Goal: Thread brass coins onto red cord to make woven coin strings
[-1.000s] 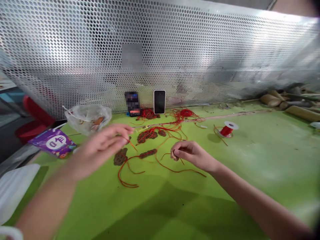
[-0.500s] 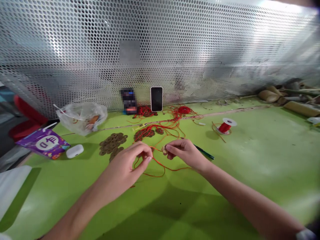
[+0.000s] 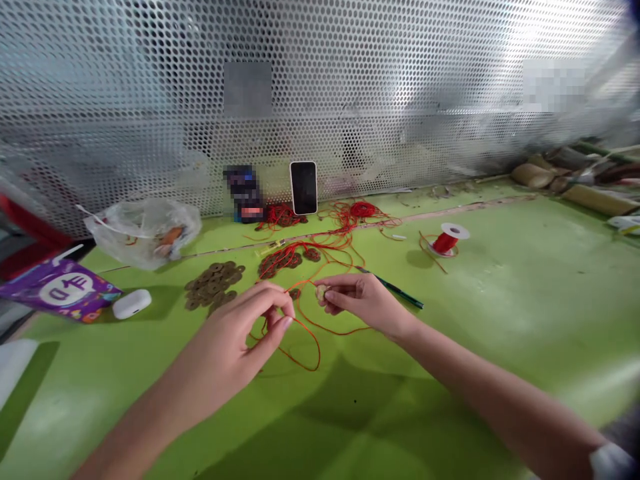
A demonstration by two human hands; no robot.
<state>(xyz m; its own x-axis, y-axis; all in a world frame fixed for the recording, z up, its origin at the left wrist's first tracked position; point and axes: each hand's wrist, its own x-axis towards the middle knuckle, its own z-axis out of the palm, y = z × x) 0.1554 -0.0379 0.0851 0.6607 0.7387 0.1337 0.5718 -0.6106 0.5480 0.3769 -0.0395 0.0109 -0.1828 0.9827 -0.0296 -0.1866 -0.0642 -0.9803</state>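
Desk (image 3: 500, 293): bright green and glossy, with a pale seam along its back part and our shadows across the front.
Left grip (image 3: 260, 327): we have thumb and forefinger pinching a red cord (image 3: 319, 353), which loops down over the green in front of us.
Right grip (image 3: 363, 300): we pinch a coin (image 3: 321, 293) between thumb and fingers, just above the desk; one strand runs toward it from our left, though we cannot tell whether it passes through.
Coin pile (image 3: 213, 283): loose and brown, lying beyond our left wrist.
Tied coins (image 3: 285, 259): bunched with red strands, at the middle of the desk.
Spool (image 3: 445, 241): red thread between white flanges, upright, to our right.
Green tool (image 3: 400, 290): slim, lying just behind our right wrist.
Left side: a purple packet (image 3: 65, 290), a white case (image 3: 131, 304) and a clear plastic bag (image 3: 145, 230).
Metal screen (image 3: 320, 80): perforated, rising behind the desk, bright with light; a white-framed phone (image 3: 303, 188) leans near its foot.
Far right corner: tan rolls (image 3: 595, 200), heaped.
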